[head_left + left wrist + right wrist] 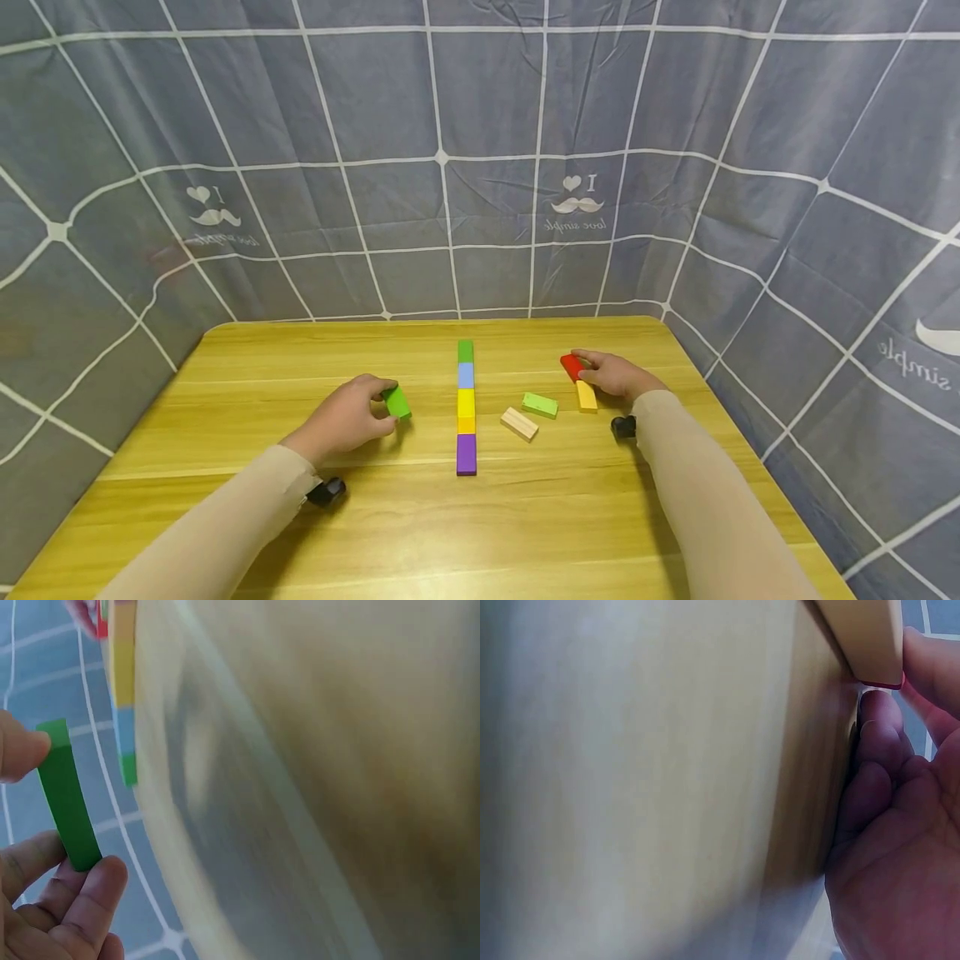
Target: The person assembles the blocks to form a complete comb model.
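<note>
My left hand (pixel 347 421) pinches a green block (pixel 397 402) between thumb and fingers, left of the coloured row. In the left wrist view, that green block (pixel 67 796) spans from the thumb to the fingertips. At the right, my right hand (pixel 617 375) holds a red block (pixel 572 367) between thumb and fingers. A yellow-orange block (pixel 587 397) lies close against the near end of the red one. Only a thin red edge shows past the pale yellow block (pixel 868 637) in the right wrist view.
Down the middle of the wooden table (pixel 420 533) runs an end-to-end row: green (pixel 465 351), blue (pixel 466 375), yellow (pixel 466 403) and purple (pixel 467 455) blocks. Right of it lie a plain wood block (pixel 519 424) and a light green block (pixel 540 406). A grey checked curtain (pixel 495 208) hangs behind.
</note>
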Available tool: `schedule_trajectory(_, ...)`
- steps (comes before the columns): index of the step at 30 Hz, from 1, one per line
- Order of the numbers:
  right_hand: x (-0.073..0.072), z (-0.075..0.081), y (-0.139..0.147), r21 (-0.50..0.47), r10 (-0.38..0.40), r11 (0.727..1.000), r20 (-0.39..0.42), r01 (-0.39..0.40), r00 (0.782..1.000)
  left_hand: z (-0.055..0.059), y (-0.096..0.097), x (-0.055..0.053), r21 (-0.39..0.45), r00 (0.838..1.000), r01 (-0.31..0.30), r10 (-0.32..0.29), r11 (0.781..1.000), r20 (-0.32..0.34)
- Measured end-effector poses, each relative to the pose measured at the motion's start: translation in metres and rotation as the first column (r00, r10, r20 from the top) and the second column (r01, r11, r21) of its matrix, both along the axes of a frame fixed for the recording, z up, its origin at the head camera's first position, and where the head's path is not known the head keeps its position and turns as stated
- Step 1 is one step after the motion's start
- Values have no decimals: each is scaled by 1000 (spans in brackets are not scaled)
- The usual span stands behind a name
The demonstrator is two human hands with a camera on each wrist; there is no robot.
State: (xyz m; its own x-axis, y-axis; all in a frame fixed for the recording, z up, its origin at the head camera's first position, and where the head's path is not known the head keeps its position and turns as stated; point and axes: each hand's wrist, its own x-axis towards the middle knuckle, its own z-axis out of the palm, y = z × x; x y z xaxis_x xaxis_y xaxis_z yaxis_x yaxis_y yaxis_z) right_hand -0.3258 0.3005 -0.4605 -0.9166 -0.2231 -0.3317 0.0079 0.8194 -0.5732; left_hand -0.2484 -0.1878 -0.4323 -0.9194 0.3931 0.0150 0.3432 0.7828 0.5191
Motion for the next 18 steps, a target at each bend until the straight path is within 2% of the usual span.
schedule_trajectory(5, -2, -2, 2, -13, -11, 1000, 6, 11, 1000, 5, 15, 20, -14, 996, 71, -71, 997, -44)
schedule_trajectory(10, -2, -2, 2, -1, -10, 1000, 5, 10, 1000, 5, 28, 39, -18, 989, 137, -138, 990, -45)
schedule_trajectory(18, -1, 0, 1, -16, -18, 1000, 8, 19, 1000, 2, 42, 61, -10, 962, 269, -269, 963, -52)
